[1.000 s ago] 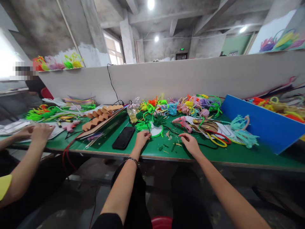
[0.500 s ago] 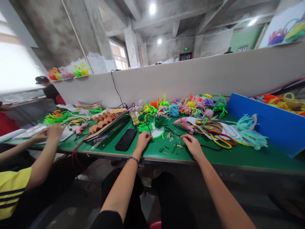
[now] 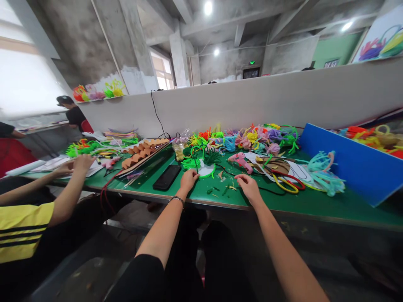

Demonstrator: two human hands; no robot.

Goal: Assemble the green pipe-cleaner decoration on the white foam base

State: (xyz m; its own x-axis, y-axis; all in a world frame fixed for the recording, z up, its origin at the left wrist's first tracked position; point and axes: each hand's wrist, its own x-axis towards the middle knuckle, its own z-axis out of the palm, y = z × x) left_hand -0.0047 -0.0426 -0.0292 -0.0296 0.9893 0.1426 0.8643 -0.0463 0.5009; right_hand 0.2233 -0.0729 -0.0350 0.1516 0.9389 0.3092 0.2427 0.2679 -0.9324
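My left hand [image 3: 188,180] rests at the front-left edge of a white disc [image 3: 206,168] with a bright green pipe-cleaner rim. Its fingertips are pinched together where a dark green pipe cleaner [image 3: 197,164] comes down to them. Bright and dark green bent pipe cleaners [image 3: 211,156] stand on the disc. To the right, my right hand [image 3: 249,188] hovers low over the table, its thumb and fingers closed together. A thin black cord [image 3: 229,172] runs close to its fingertips; whether they hold anything is too small to tell. Green trimmings [image 3: 225,191] lie between my hands.
A black phone [image 3: 166,177] lies left of my hands. Beyond my right hand are a pink glue gun [image 3: 241,161] and scissors [image 3: 285,184] with red and yellow handles. A blue board [image 3: 349,163] stands at right. At left, a person in a yellow sleeve [image 3: 27,230] works.
The view has shifted slightly, so the scene sits a little differently. My hands keep nearly the same places by the disc, with the right hand a touch nearer to it.
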